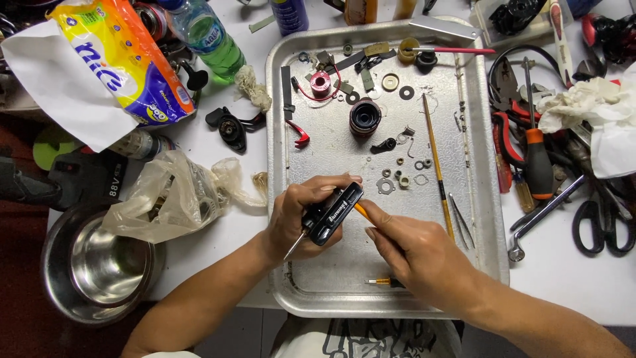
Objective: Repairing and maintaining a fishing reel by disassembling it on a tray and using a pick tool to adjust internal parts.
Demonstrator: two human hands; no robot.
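While the black reel body [333, 213] is gripped in the left hand [299, 222] over the near half of the metal tray [477, 219], its long axis is seen to run on a diagonal, from low on the left near the palm up to the right, where its glossy end is turned toward the right hand [414, 252]. The left fingers are curled tightly around the part from behind and below, and a thin metal shaft [295, 246] is seen jutting down past the wrist side. An orange-handled tool [362, 211] is pinched in the right hand, thumb and forefinger clenched on it, and its tip is brought against the right-hand edge of the body, so the tool is met from the lower right. Small washers and rings [397, 178] are laid just beyond the hands, and a long thin brush [438, 174] is laid lengthwise just to the right.
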